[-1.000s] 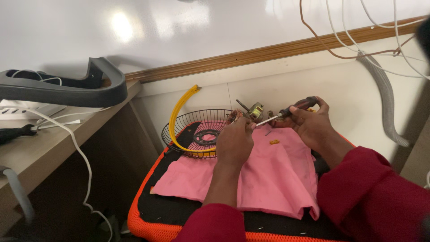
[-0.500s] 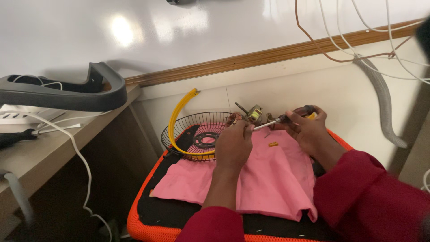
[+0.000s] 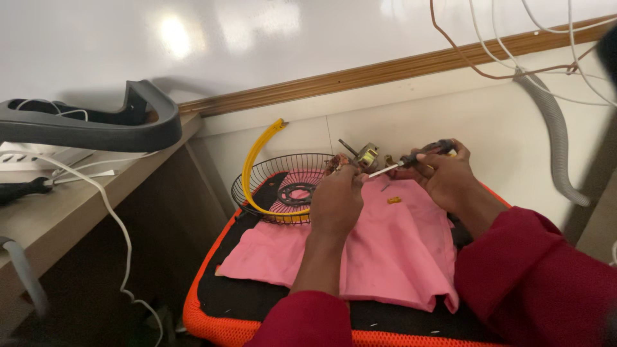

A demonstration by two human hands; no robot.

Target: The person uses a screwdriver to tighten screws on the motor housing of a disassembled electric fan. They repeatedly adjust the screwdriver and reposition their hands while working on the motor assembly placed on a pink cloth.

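Left hand point(image 3: 335, 200) grips small motor part point(image 3: 363, 156) at 12 o'clock of pink cloth point(image 3: 379, 247). Right hand point(image 3: 445, 178) closed around screwdriver point(image 3: 411, 160), tip pointing at 9 o'clock into the motor part. Wire fan guard point(image 3: 279, 186) with yellow rim sits at 9 o'clock of left hand. Small orange piece point(image 3: 394, 200) lies on cloth between hands.
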